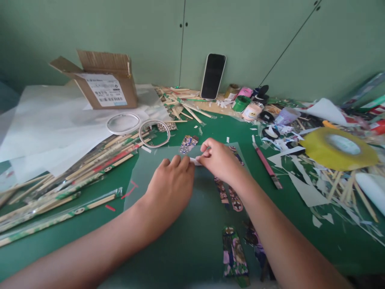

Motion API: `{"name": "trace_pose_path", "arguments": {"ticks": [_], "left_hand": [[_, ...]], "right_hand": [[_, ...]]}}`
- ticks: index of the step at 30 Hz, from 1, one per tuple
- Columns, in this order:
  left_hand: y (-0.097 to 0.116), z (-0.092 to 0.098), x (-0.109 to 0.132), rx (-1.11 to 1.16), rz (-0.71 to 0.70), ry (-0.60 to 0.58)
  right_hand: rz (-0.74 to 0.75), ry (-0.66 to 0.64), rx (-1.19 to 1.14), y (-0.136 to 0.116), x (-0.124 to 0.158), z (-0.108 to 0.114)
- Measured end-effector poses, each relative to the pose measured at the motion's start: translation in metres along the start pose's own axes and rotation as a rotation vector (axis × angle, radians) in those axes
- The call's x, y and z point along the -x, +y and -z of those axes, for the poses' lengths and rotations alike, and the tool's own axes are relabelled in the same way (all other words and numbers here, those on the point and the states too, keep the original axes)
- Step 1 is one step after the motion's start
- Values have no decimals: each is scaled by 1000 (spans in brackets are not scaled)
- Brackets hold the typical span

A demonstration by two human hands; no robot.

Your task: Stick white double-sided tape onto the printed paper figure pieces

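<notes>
Near the middle of the green table, my left hand point(173, 180) and my right hand point(217, 157) nearly meet over a translucent sheet. Between their fingertips is a small white strip point(195, 161), perhaps paper. The right thumb and forefinger pinch one end of it; the left fingers are curled at the other end, their tips hidden behind the knuckles. Just beyond the strip lies a patterned cut-out piece point(188, 143). More patterned pieces rest by my right forearm, among them a long one point(234, 253) with green edges.
Packaged chopsticks point(99, 162) cover the left side, with two silvery rings point(154, 133) and an open cardboard box point(111, 90) behind. A phone point(213, 76) leans on the wall near paint jars point(240, 103). On the right are a pink craft knife point(267, 165), yellow tape roll point(319, 148) and paper scraps.
</notes>
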State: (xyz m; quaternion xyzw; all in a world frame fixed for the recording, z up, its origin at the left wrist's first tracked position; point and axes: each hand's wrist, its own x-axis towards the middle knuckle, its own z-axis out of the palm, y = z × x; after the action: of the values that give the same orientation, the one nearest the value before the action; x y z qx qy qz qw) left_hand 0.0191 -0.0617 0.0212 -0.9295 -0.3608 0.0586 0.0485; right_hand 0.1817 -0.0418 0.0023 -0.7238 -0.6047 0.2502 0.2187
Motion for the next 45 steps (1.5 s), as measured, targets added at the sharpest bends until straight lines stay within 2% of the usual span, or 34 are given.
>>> {"name": "trace_pose_path", "arguments": {"ticks": [9, 15, 19, 23, 26, 29, 31, 33, 36, 40, 43, 45], "left_hand": [[-15, 3, -2, 72, 2, -16], [-13, -2, -5, 2, 5, 41], [-20, -2, -11, 127, 7, 47], [-35, 5, -16, 339, 130, 140], [-53, 9, -16, 245, 279, 261], [-70, 4, -15, 47, 340, 235], [-77, -2, -15, 18, 348, 186], [-77, -5, -17, 46, 335, 184], [-68, -1, -20, 157, 297, 260], [-52, 5, -21, 499, 229, 343], [-45, 4, -21, 769, 125, 355], [-44, 2, -21, 942, 67, 314]], "right_hand": [[116, 110, 103, 1, 6, -8], [9, 91, 228, -6, 11, -4], [-42, 57, 265, 4, 7, 3], [-6, 8, 174, 13, 2, 9], [-19, 2, 86, 11, 2, 13], [40, 103, 25, 7, 2, 13], [131, 188, -19, 5, 2, 11], [243, 245, -82, 3, 2, 6], [392, 258, -190, 0, 3, -2], [512, 226, -298, -4, 5, -6], [559, 315, -332, -5, 7, -2], [580, 389, -320, -6, 8, 1]]}}
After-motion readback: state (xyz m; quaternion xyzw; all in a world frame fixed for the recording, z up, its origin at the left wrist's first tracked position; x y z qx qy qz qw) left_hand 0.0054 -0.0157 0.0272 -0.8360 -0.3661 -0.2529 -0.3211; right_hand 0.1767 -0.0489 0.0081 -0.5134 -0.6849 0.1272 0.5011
